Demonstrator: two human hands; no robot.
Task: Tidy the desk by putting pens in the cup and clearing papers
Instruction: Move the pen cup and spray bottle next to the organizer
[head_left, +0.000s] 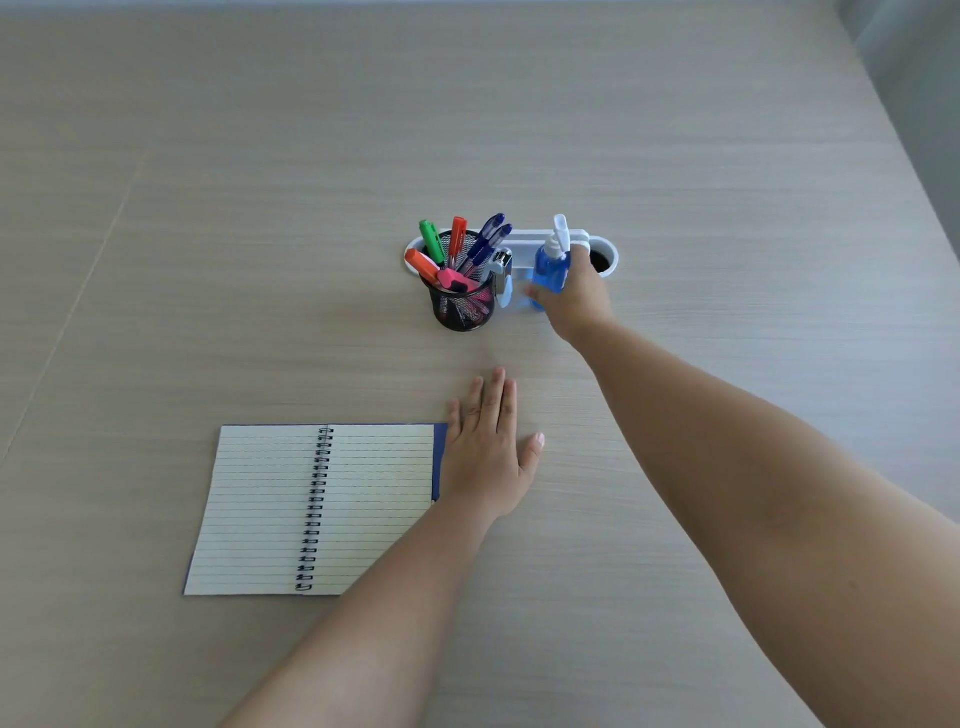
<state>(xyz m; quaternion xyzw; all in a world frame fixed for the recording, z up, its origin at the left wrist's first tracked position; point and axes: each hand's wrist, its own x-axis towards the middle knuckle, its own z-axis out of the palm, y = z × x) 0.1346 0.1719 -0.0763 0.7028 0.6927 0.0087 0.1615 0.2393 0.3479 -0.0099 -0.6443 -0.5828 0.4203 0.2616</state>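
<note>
The lower part of a translucent blue spray bottle (551, 265) is hidden by the right hand (576, 299) wrapped around it, beside the black mesh cup (462, 306) of pens (488, 240), while the left hand (485, 447) is laid flat, holding nothing, beside the lined spiral notebook (311, 506).

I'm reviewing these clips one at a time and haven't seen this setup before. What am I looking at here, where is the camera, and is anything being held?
There is no machine: a person works with two bare hands, and the single picture comes from a wide-angle camera on their head, looking forward and down at a pale wood-grain desk. The right hand reaches forward and grips a blue spray bottle. The left hand lies flat and open on the desk, beside the right edge of an open spiral notebook, holding nothing. A black mesh cup already holds pens and markers. Beside it stands a stapler, and behind both lies a white oval fitting set in the desk.
</note>
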